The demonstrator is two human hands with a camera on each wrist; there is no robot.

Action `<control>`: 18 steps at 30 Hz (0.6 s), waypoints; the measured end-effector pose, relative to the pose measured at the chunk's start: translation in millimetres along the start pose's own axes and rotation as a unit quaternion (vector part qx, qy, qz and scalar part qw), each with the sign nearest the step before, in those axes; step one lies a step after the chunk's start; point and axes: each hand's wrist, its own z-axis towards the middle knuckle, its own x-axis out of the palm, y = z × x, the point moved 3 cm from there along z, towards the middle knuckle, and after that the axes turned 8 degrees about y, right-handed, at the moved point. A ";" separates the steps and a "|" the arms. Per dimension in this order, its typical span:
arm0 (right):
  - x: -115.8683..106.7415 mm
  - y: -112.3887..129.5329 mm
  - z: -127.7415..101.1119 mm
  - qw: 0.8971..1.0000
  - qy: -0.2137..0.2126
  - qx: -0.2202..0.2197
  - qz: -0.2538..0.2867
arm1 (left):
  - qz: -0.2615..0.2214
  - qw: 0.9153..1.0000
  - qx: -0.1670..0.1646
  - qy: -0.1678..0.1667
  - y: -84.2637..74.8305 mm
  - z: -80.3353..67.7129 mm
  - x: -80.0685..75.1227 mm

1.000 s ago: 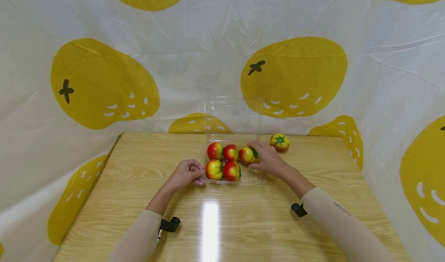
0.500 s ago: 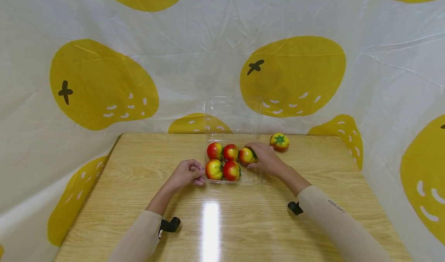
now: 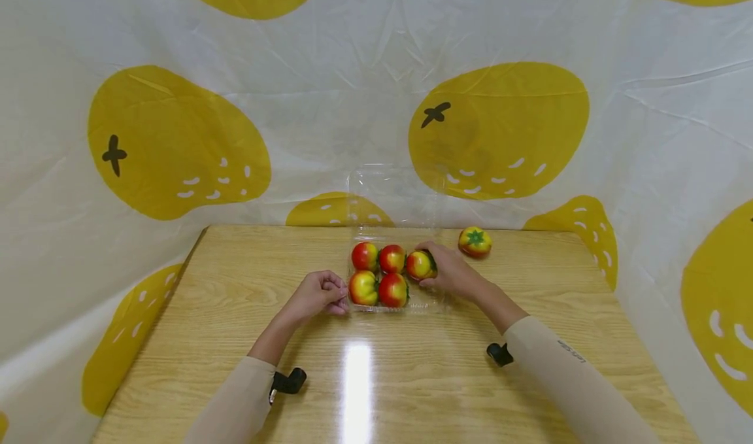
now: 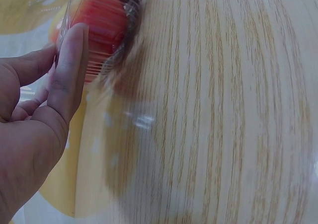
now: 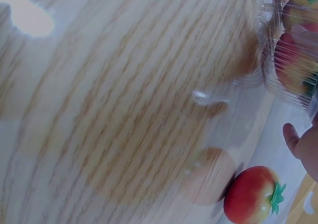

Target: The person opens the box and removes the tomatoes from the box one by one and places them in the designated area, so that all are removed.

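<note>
A clear plastic clamshell box [image 3: 426, 307] lies open on the table, its lid [image 3: 394, 195] raised at the back. Two toy tomatoes, red and yellow, fill its front row from the left [image 3: 363, 288], and two more sit behind them [image 3: 391, 259]. In the back right spot, my right hand [image 3: 453, 272] grips another toy tomato [image 3: 419, 265] from its leafy side. My left hand [image 3: 319, 293] pinches the box's left edge between thumb and fingers; the left wrist view shows the ridged wall [image 4: 102, 55] there. Part of my right hand [image 5: 308, 149] falls outside the right wrist view.
One more toy tomato [image 3: 474, 242] stands behind my right hand, near the table's back edge, green leaves up. Wood-grain table [image 3: 247, 261] surrounds the box. A white curtain [image 3: 329, 104] printed with yellow fruit hangs behind and at both sides.
My right hand has shifted slightly left with the toy tomato, bringing it closer to its neighbour in the back row. My left hand keeps its place on the box edge.
</note>
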 end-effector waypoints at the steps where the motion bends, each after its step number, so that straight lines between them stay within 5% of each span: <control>1: -0.1 0.5 -0.1 1.000 -0.001 -0.003 0.004 | -0.001 1.000 0.001 0.000 0.3 -0.2 -0.1; 18: -9.9 0.1 -3.5 0.999 -0.006 -0.001 0.040 | -0.007 1.000 0.000 -0.004 -1.0 -0.5 0.4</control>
